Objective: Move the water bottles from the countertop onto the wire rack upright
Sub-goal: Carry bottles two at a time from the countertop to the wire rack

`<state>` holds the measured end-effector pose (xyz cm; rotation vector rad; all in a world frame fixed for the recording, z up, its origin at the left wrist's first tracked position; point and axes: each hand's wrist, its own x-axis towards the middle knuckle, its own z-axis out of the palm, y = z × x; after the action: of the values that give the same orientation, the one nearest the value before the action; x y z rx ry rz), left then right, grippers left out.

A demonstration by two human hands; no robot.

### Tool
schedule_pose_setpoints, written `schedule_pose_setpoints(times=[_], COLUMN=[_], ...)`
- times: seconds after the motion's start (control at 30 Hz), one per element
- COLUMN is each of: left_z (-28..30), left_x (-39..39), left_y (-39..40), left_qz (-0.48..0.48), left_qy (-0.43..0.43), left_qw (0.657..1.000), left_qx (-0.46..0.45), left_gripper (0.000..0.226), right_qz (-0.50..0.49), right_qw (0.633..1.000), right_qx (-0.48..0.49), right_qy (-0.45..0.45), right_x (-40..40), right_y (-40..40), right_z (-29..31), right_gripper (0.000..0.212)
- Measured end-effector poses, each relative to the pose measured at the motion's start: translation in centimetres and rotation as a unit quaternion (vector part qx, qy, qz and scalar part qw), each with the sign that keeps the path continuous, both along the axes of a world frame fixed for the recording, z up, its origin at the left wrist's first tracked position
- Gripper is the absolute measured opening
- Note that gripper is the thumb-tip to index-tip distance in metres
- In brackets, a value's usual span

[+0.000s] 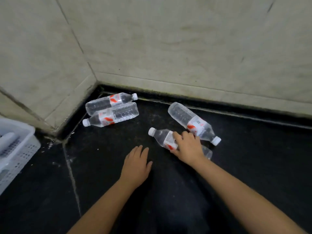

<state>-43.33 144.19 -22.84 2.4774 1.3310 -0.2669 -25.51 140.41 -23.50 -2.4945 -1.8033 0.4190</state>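
Right hand (187,146) seemingly curled around lying bottle (166,138); left hand (136,164) spread, empty.

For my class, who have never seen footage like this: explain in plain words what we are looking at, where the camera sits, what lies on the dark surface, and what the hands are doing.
There is no machine here. This one picture comes from a camera worn on a person's head, looking down at their own bare arms. The black countertop meets pale walls in a corner. Four clear water bottles lie on their sides: two touching in the corner, one at the right, and one nearest. The right hand lies over that nearest bottle, its grip closing around it. The left hand is open and holds nothing. A white perforated basket shows at the left edge. No wire rack is in view.
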Motion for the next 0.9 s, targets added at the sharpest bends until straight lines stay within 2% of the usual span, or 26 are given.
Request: schedule_pose_setpoints(times=[0.07,0.17,0.27,0.33,0.43,0.47,0.57,0.63,0.7,0.77,0.8,0.9], left_z=[0.3,0.4,0.4,0.6,0.3,-0.1,-0.6,-0.4,-0.1,0.0,-0.2,-1.1], left_x=[1.7,6.4,12.7,16.5,20.6,21.4,22.1,21.9,21.2,19.8,19.0,16.3], left_y=[1.4,2.6,2.9,3.4,4.6,5.0,5.5,5.4,4.6,3.2,2.3,-0.7], left_qz=[-0.026,-0.138,-0.267,-0.312,-0.374,-0.393,-0.442,-0.469,-0.465,-0.435,-0.407,-0.336], left_qy=[-0.040,-0.054,-0.084,-0.042,0.105,0.128,0.120,0.129,0.132,0.118,0.113,0.024], left_qw=[0.998,0.988,0.955,0.943,0.912,0.900,0.877,0.862,0.864,0.884,0.899,0.932], left_qx=[0.031,0.051,0.100,0.108,0.133,0.138,0.144,0.143,0.142,0.127,0.114,0.130], left_gripper=[0.055,0.052,0.056,0.063,0.072,0.071,0.063,0.062,0.061,0.059,0.058,0.058], right_qz=[-0.047,-0.175,-0.293,-0.371,-0.475,-0.500,-0.526,-0.520,-0.525,-0.545,-0.544,-0.523], right_qw=[0.999,0.984,0.954,0.927,0.878,0.864,0.850,0.853,0.850,0.838,0.839,0.851], right_qx=[0.006,-0.006,0.018,0.029,0.046,0.050,0.029,0.024,0.019,-0.008,-0.008,0.034], right_qy=[0.011,0.042,0.052,0.050,0.044,0.037,0.028,-0.032,-0.047,0.013,0.005,-0.025], right_x=[0.3,1.4,2.2,2.4,2.5,2.5,1.8,1.6,2.1,3.0,3.1,3.1], right_y=[-2.7,-9.6,-14.7,-16.5,-17.8,-18.0,-17.6,-17.1,-16.4,-15.5,-15.2,-15.2], right_z=[0.3,-0.4,-0.6,-0.8,-0.9,-1.0,-1.4,-2.2,-1.4,-0.4,-0.2,-0.8], right_gripper=[0.060,0.059,0.059,0.058,0.056,0.055,0.057,0.060,0.061,0.061,0.060,0.056])
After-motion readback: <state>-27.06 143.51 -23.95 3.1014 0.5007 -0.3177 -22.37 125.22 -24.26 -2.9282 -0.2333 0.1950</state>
